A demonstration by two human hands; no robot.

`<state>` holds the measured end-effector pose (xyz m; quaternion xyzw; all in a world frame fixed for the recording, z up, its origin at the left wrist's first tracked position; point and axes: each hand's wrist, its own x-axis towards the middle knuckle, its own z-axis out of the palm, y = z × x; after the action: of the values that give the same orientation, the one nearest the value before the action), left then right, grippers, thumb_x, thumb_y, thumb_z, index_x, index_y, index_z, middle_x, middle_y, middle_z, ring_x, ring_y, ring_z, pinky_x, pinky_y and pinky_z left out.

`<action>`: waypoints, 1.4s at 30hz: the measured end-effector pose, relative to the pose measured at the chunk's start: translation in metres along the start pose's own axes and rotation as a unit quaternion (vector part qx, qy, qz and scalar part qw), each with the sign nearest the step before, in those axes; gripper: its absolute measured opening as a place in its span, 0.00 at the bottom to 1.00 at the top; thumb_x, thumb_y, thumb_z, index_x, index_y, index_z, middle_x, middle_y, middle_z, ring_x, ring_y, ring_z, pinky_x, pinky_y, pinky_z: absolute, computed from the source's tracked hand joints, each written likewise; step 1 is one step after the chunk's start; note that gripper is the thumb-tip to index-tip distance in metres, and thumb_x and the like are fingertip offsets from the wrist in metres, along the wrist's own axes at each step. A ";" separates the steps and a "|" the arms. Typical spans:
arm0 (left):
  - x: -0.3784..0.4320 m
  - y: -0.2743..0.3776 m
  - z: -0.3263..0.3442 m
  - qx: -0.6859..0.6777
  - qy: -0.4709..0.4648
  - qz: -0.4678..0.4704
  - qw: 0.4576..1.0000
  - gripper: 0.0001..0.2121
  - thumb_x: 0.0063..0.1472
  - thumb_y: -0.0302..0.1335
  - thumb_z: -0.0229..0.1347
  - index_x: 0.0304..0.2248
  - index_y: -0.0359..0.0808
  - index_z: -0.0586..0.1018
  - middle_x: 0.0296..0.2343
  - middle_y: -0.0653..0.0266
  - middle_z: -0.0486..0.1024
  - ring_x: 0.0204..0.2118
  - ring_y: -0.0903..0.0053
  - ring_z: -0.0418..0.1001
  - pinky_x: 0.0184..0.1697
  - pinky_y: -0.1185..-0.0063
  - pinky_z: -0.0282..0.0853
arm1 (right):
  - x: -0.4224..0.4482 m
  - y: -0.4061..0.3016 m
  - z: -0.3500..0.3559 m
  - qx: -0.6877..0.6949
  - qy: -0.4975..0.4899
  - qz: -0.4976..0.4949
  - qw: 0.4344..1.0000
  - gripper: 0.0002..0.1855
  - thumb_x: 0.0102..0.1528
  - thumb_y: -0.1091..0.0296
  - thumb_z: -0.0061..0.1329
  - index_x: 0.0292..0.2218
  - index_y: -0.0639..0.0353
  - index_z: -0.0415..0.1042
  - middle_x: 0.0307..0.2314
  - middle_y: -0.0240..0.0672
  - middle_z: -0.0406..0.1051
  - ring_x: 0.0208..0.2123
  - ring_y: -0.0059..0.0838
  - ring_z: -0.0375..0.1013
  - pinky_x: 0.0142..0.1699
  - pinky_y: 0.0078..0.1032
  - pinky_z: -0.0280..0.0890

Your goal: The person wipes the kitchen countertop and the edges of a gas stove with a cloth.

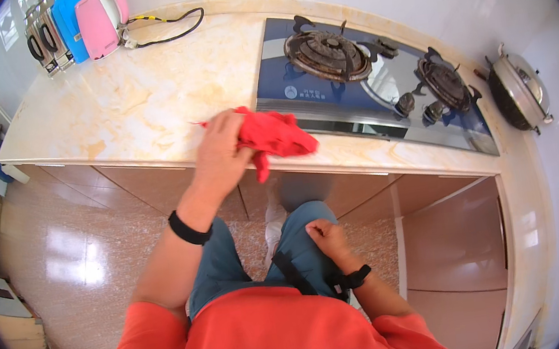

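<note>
A crumpled red cloth [274,132] lies across the front edge of the marbled stone countertop [154,95], close to the left end of the gas stove [347,90]. My left hand [224,152] grips one side of the cloth from the left, fingers partly hidden and a little blurred. Part of the cloth hangs over the counter's edge. Down by my right thigh, my right hand [330,239] is loosely curled and seems to hold nothing. It is apart from the counter.
Along the back left stand a knife block [47,38], a blue cutting board [68,25] and a pink electric kettle [101,23] with a black cord [178,32]. A lidded wok [517,87] is right of the stove. Brown cabinet doors [449,237] line the counter's front.
</note>
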<state>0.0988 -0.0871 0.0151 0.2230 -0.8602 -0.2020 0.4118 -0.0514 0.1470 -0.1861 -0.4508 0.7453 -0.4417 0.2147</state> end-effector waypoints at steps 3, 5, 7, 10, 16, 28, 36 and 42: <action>-0.008 -0.035 -0.030 0.060 0.037 -0.025 0.997 0.18 0.46 0.21 0.57 0.39 0.32 0.68 0.36 0.51 0.67 0.40 0.55 0.65 0.45 0.69 0.61 | -0.003 0.004 0.000 -0.015 0.031 -0.011 0.999 0.06 0.50 0.67 0.52 0.29 0.59 0.73 0.26 0.42 0.73 0.28 0.40 0.73 0.32 0.28 0.67; -0.011 -0.068 -0.067 0.202 0.106 -0.025 0.973 0.16 0.47 0.22 0.58 0.35 0.30 0.67 0.34 0.51 0.67 0.38 0.57 0.66 0.41 0.69 0.62 | -0.004 0.011 0.007 -0.015 0.048 -0.039 0.998 0.06 0.51 0.67 0.51 0.30 0.60 0.74 0.23 0.39 0.72 0.22 0.29 0.72 0.29 0.23 0.65; -0.007 -0.065 -0.079 0.147 0.088 -0.101 0.980 0.16 0.45 0.23 0.60 0.33 0.31 0.68 0.31 0.52 0.68 0.35 0.60 0.67 0.38 0.70 0.63 | -0.002 0.010 0.009 -0.008 0.049 -0.045 0.998 0.06 0.51 0.67 0.51 0.30 0.59 0.74 0.23 0.39 0.72 0.22 0.29 0.71 0.29 0.23 0.65; -0.003 -0.040 -0.060 0.066 0.018 -0.151 0.986 0.15 0.42 0.24 0.60 0.31 0.32 0.68 0.28 0.54 0.68 0.33 0.61 0.68 0.36 0.72 0.64 | 0.000 0.008 0.014 -0.011 0.051 -0.037 0.998 0.06 0.51 0.67 0.51 0.29 0.59 0.74 0.23 0.39 0.72 0.23 0.31 0.72 0.29 0.24 0.65; -0.002 0.045 0.025 0.079 0.012 0.106 0.991 0.17 0.38 0.20 0.54 0.31 0.32 0.65 0.29 0.50 0.64 0.34 0.54 0.62 0.39 0.66 0.60 | 0.003 0.009 0.012 -0.080 0.065 -0.068 0.992 0.05 0.49 0.65 0.49 0.27 0.55 0.73 0.25 0.38 0.72 0.27 0.40 0.72 0.31 0.31 0.67; 0.038 0.115 0.112 0.063 -0.054 0.242 0.967 0.19 0.39 0.30 0.60 0.35 0.35 0.73 0.27 0.61 0.69 0.33 0.65 0.66 0.36 0.72 0.62 | 0.007 0.003 0.013 -0.109 0.036 -0.081 0.990 0.05 0.50 0.66 0.48 0.28 0.57 0.71 0.26 0.40 0.72 0.29 0.43 0.72 0.34 0.33 0.66; 0.031 0.089 0.103 0.040 -0.057 0.187 0.980 0.14 0.34 0.32 0.61 0.24 0.37 0.74 0.24 0.65 0.70 0.32 0.69 0.67 0.35 0.73 0.63 | 0.001 0.003 0.006 -0.119 0.017 -0.054 0.991 0.06 0.52 0.68 0.48 0.30 0.61 0.72 0.27 0.42 0.72 0.29 0.42 0.71 0.35 0.32 0.66; 0.013 0.034 0.036 0.051 0.003 0.100 0.994 0.14 0.34 0.33 0.60 0.23 0.36 0.72 0.22 0.61 0.70 0.29 0.65 0.68 0.34 0.73 0.64 | 0.001 0.005 0.009 -0.106 0.011 -0.052 0.993 0.07 0.52 0.67 0.47 0.29 0.60 0.72 0.26 0.42 0.71 0.28 0.42 0.71 0.34 0.32 0.66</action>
<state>0.0561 -0.0606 0.0201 0.1574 -0.8862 -0.1149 0.4203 -0.0484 0.1430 -0.1951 -0.5042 0.7659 -0.3756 0.1348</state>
